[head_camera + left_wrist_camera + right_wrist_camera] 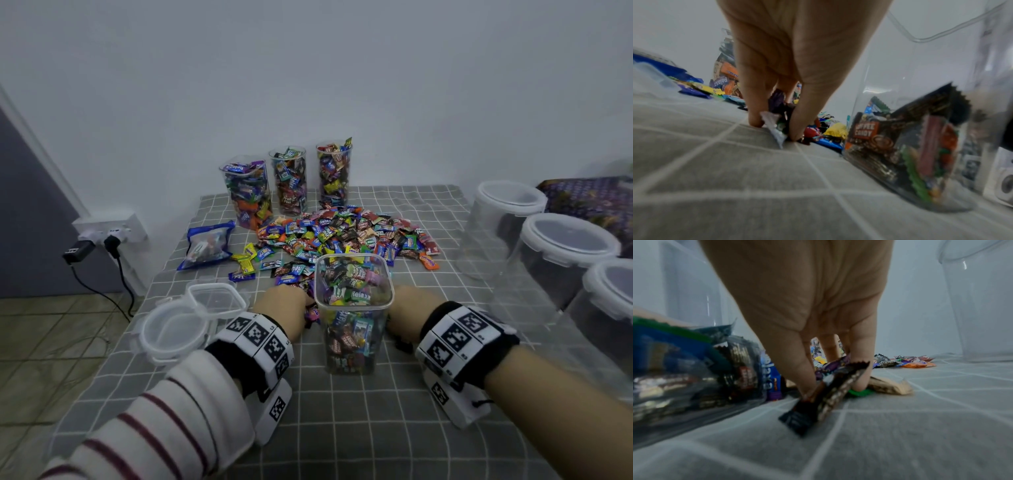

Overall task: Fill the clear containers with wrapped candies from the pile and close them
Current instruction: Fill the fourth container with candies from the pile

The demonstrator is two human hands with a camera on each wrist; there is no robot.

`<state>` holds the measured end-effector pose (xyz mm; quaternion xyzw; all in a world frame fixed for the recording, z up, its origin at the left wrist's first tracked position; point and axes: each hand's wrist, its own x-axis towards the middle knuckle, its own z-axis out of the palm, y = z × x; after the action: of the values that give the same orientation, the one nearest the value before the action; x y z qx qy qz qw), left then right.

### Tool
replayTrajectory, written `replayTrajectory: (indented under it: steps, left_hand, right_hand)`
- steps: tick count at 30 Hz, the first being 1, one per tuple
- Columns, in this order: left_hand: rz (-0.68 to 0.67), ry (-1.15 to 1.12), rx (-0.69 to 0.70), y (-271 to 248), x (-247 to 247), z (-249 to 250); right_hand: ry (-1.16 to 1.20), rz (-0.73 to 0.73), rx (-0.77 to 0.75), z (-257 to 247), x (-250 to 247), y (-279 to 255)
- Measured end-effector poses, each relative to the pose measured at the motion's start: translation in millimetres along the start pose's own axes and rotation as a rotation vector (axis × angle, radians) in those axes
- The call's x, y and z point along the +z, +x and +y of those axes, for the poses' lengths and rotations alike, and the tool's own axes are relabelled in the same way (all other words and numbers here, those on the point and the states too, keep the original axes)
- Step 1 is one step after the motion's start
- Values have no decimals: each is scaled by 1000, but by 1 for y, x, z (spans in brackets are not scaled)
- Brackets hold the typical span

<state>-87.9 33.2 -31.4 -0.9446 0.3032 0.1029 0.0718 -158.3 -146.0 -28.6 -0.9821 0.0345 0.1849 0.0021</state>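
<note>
Clear tub (pixel 352 342), nearly full, stands at lower centre between both hands; left hand (pixel 284 305) and right hand (pixel 406 310) each pinch candies (pixel 777 123). Loose wrappers could slip, or overfilling could block the lid (pixel 217 299).

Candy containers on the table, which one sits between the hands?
The square clear container, open-topped and nearly full, nearest the camera. The three tall filled containers stand by the wall; the lidded empty ones sit right.
</note>
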Motion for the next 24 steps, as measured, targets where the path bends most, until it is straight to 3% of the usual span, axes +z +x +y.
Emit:
replayTrajectory:
  steps: [14,20,24]
  left_hand:
    - [121,-140,-75,-3,6,-5]
    - [178,-285,-81,-5,7,-17]
    - [227,-327,-44,-8,6,-18]
  right_hand:
    - [-10,8,12,-1,1,5]
    - [179,95,94,25,-3,1]
    - [222,9,110,30,-4,-8]
